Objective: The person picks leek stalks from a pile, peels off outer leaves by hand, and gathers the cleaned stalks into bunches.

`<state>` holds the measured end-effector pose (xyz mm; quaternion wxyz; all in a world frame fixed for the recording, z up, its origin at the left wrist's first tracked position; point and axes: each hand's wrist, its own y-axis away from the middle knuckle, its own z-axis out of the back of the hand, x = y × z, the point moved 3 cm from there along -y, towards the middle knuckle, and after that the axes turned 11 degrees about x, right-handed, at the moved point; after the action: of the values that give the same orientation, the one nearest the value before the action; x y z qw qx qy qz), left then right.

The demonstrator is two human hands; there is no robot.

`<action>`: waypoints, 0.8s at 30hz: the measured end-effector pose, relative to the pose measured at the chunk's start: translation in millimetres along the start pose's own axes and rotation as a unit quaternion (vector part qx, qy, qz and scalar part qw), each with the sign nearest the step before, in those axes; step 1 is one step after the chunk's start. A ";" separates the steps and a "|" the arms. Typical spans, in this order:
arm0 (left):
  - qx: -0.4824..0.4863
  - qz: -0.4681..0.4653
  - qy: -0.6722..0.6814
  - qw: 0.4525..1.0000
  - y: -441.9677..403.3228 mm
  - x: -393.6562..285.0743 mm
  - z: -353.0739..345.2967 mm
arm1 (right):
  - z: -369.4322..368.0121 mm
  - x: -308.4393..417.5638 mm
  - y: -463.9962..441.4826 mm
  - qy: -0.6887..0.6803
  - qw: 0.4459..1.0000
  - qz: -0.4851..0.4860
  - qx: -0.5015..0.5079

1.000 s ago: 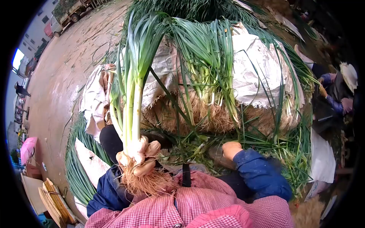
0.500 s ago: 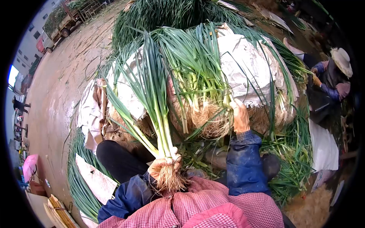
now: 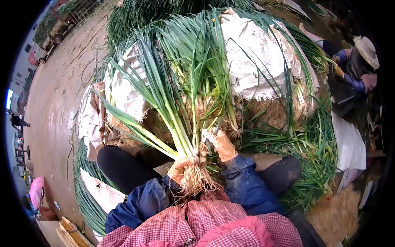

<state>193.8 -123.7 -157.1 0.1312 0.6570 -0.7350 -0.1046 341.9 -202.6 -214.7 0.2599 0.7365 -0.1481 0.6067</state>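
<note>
Long green onions (image 3: 176,123) stand in a bunch in front of my body, their pale roots (image 3: 196,178) hanging down and their leaves fanned upward. My left hand (image 3: 182,168), in an orange glove, is wrapped round the stalks just above the roots. Close by on the right, my right hand (image 3: 222,145), also gloved, is closed on the lower end of a green onion stalk beside the bunch. More green onions (image 3: 201,78) lie beyond it, on the sack-covered pile, roots towards me.
White sacks (image 3: 257,61) cover a large root-ended pile. Loose leaves (image 3: 304,164) lie at the right, and more green onions (image 3: 88,197) at the left. A co-worker in a pale hat (image 3: 366,52) sits at the far right. My bent knees flank the bunch.
My left hand has turned the bunch and brought it in front of my body. My right hand went out to the pile, then came back beside the bunch with a stalk.
</note>
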 end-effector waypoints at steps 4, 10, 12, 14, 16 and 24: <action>0.028 -0.026 -0.017 0.999 3.2 -4.8 -5.8 | -8.9 73.2 16.8 -0.143 0.987 0.061 -0.029; 0.022 0.002 0.016 1.000 7.3 -3.2 2.2 | 60.2 85.8 77.9 -0.425 0.893 0.151 -0.013; 0.050 0.013 0.035 0.998 10.0 -3.9 -7.1 | 87.2 69.1 96.8 -0.486 0.856 0.167 -0.056; 0.011 -0.030 -0.005 0.999 16.4 -6.8 -7.9 | 123.8 53.3 118.6 -0.541 0.782 0.273 -0.145; 0.018 -0.046 -0.045 0.998 23.9 -10.5 -15.4 | 172.8 55.2 159.3 -0.511 0.761 0.312 -0.250; 0.020 -0.046 -0.065 0.997 20.1 -7.5 -10.2 | 214.4 83.1 278.6 -0.014 0.802 0.005 -0.597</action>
<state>179.1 -113.7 -141.4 0.0650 0.6847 -0.7126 -0.1383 386.6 -543.9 -105.0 0.6432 0.4436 -0.4882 0.3889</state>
